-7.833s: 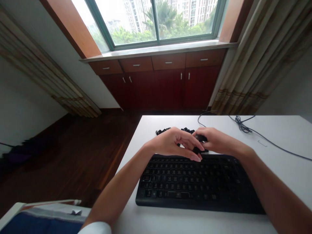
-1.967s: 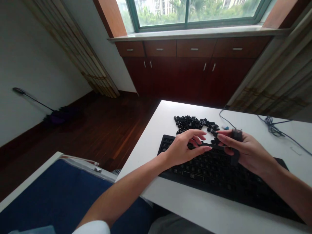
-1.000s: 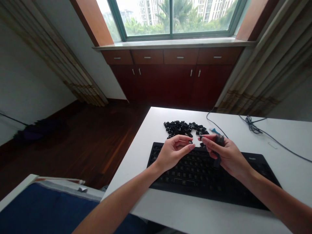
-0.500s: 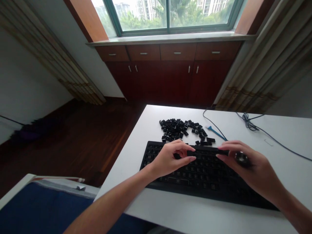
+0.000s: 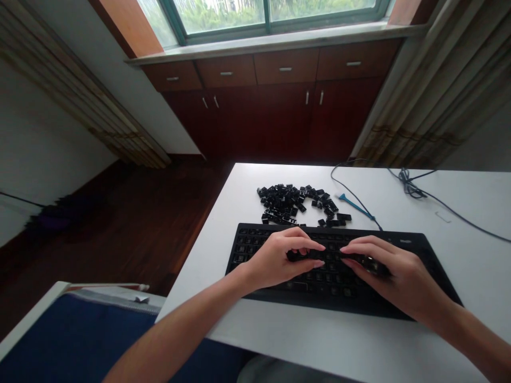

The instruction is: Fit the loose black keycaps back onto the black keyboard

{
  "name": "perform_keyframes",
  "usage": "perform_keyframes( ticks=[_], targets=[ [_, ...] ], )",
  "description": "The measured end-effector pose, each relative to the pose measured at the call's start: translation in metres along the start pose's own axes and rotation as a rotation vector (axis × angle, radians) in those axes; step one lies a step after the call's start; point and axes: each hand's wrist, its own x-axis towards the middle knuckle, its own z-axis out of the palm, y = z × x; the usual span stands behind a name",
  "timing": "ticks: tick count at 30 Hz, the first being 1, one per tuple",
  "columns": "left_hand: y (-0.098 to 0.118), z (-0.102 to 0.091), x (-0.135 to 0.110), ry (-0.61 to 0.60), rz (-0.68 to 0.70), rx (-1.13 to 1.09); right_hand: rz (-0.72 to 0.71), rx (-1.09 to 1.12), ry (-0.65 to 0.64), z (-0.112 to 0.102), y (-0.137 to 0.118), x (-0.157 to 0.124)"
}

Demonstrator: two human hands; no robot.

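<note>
A black keyboard (image 5: 335, 306) lies on the white table, its keycaps apparently off and its key sockets showing. Over its middle is my left hand (image 5: 275, 258), thumb and index finger apart with nothing visible between them. Facing it from the right, my right hand (image 5: 399, 271) closes around a small black tool (image 5: 371, 261) with a glossy rounded end. The tool's tip is near the key sockets; whether it touches them I cannot tell. Just behind the keyboard lies a pile of loose black keycaps (image 5: 281, 199).
A blue plastic tool (image 5: 357, 206) rests behind the keyboard beside its cable (image 5: 435, 201). Farther right is a thin bent wire (image 5: 442, 217). The white table (image 5: 479, 207) ends at the left, where a blue-seated chair (image 5: 99, 335) stands. Cabinets (image 5: 279, 117) line the window wall.
My right hand has moved left and down toward the keyboard's middle, turning the tool. My left hand has shifted slightly right. The view has tilted down.
</note>
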Motion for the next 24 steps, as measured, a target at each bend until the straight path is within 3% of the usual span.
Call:
perform_keyframes(
  ticks=[7,12,18,24],
  targets=[
    [-0.006,0.004,0.000,0.009,0.056,0.189,-0.030,-0.130,-0.125,0.004,0.005,-0.004],
    [-0.010,0.004,-0.001,0.013,0.085,0.356,-0.082,-0.215,-0.078,0.007,0.003,-0.004],
    [-0.012,0.006,-0.002,-0.023,0.087,0.374,-0.154,-0.350,-0.096,0.018,-0.005,-0.001],
    [-0.010,0.004,0.001,-0.009,0.061,0.265,-0.154,-0.285,-0.059,0.022,-0.005,-0.002]
  ],
)
